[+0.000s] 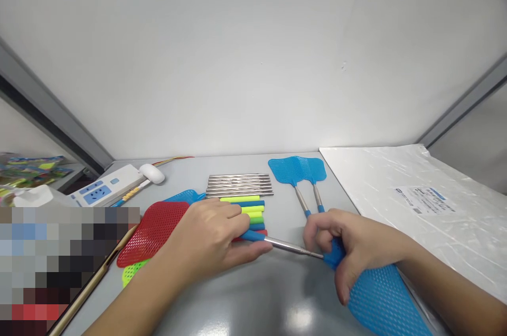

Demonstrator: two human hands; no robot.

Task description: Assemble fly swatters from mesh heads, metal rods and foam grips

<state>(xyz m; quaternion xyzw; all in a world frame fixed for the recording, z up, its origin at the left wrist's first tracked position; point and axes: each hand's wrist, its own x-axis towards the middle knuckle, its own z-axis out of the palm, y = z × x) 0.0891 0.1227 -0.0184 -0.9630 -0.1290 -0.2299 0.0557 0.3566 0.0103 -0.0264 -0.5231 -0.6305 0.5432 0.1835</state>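
Observation:
A blue fly swatter with a metal rod lies across between my hands, its mesh head at the lower right. My left hand is closed on its blue handle, the thumb stretched out near the rod. At the other end, my right hand has its fingers curled at the neck of the mesh head. Several coloured handles lie just beyond my left hand, partly covered by it. Behind them is a row of metal rods. A red mesh head is partly under my left forearm, near blue and yellow-green ones.
Two blue fly swatters lie overlapping at the back. A white plastic-wrapped package with a label covers the right side. A power strip and a white rounded object sit at the back left. The wall closes off the back.

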